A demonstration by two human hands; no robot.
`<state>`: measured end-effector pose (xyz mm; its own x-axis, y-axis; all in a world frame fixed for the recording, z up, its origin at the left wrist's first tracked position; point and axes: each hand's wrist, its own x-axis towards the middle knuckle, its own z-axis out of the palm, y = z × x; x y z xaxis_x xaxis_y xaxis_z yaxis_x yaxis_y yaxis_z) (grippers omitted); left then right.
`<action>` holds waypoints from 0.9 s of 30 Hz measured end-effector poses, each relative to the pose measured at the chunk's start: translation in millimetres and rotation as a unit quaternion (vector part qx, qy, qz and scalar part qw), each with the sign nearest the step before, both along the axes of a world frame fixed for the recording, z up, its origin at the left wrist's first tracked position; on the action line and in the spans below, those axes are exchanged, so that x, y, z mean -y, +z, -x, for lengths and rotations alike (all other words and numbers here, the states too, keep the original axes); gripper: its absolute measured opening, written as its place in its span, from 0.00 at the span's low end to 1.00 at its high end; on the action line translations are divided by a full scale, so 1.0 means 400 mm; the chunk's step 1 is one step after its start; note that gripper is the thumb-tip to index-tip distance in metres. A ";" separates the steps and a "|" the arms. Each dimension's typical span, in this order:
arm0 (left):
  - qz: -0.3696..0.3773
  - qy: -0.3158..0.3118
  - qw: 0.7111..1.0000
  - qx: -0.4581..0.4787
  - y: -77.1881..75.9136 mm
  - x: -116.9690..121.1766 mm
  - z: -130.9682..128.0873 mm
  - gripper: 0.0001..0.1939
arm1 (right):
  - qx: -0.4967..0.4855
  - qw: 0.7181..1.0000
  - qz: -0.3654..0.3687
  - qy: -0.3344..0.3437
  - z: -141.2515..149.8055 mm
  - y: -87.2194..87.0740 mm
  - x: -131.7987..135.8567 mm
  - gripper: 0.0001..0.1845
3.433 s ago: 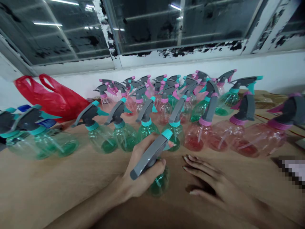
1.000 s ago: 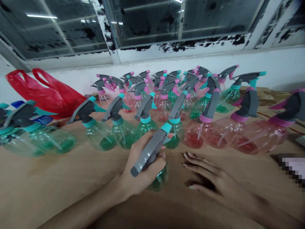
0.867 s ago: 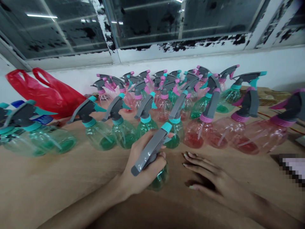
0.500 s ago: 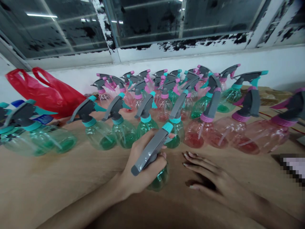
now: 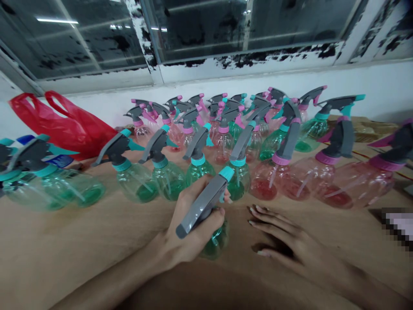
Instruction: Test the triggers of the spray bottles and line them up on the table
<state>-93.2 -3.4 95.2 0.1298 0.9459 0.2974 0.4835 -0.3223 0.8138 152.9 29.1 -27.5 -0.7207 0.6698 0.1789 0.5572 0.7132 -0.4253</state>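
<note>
My left hand (image 5: pixel 193 224) is wrapped round the neck of a green spray bottle (image 5: pixel 215 244), which stands on the table. Its grey spray head slants over the hand, and a turquoise nozzle points away from me. The trigger is mostly hidden by my fingers. My right hand (image 5: pixel 287 237) rests on the wooden tabletop (image 5: pixel 129 245), fingers stretched out, holding nothing. Just beyond the hands stands a row of spray bottles, green ones with turquoise collars (image 5: pixel 167 181) to the left and pink ones with magenta collars (image 5: pixel 264 183) to the right.
More pink and green spray bottles (image 5: pixel 222 144) crowd together at the back by the white wall (image 5: pixel 106 99). A red plastic bag (image 5: pixel 84 133) sits at the back left. Brown packaging (image 5: pixel 371 129) lies at the back right. A pixelated object (image 5: pixel 402 228) is at the right edge.
The fingers of my left hand have shifted slightly around the neck of the spray bottle. My right hand has stayed still.
</note>
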 end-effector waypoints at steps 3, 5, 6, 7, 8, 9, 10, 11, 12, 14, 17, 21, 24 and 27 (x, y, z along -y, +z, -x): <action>0.017 -0.010 0.999 0.040 0.001 0.002 0.000 0.07 | 0.000 1.000 0.003 0.008 -0.001 0.002 0.000 0.27; 0.028 -0.013 0.999 0.028 0.002 0.002 0.001 0.09 | 0.005 1.000 -0.001 0.009 -0.001 0.003 0.000 0.27; 0.026 -0.009 1.000 0.011 0.003 0.002 0.001 0.11 | 0.009 1.000 -0.004 0.008 -0.002 0.002 0.000 0.27; 0.022 -0.004 1.000 -0.010 0.003 0.002 0.002 0.12 | 0.010 1.000 -0.007 0.006 -0.002 0.002 0.000 0.26; 0.015 0.002 0.999 -0.029 0.003 0.002 0.002 0.14 | 0.010 1.000 -0.009 0.005 -0.002 0.001 0.001 0.26; 0.010 0.006 0.999 -0.044 0.003 0.002 0.002 0.16 | 0.008 1.000 -0.009 0.005 -0.001 0.001 0.001 0.26; 0.007 0.010 0.999 -0.052 0.002 0.002 0.002 0.17 | 0.007 1.000 -0.008 0.005 -0.001 0.001 0.001 0.27; 0.008 0.011 0.998 -0.055 0.001 0.003 0.001 0.18 | 0.006 1.000 -0.007 0.005 -0.001 0.001 0.001 0.27; 0.010 0.011 0.998 -0.057 0.000 0.003 0.000 0.18 | 0.006 1.000 -0.006 0.004 -0.001 0.001 0.001 0.26; 0.011 0.017 0.998 -0.057 -0.001 0.004 -0.002 0.19 | 0.005 1.000 -0.002 0.003 -0.001 0.002 0.000 0.26; 0.015 0.026 0.998 -0.046 -0.001 0.003 -0.006 0.19 | 0.003 1.000 0.000 0.006 -0.002 0.003 0.000 0.27; 0.022 0.028 0.998 -0.043 -0.001 0.000 -0.007 0.19 | 0.002 1.000 -0.001 0.006 -0.003 0.001 -0.001 0.27; 0.012 0.025 0.999 -0.046 -0.004 0.000 -0.005 0.19 | -0.008 1.000 0.002 0.006 -0.003 0.000 -0.001 0.27; -0.002 0.025 0.999 -0.045 -0.005 0.000 -0.005 0.20 | -0.011 1.000 0.003 0.005 -0.003 -0.002 -0.001 0.27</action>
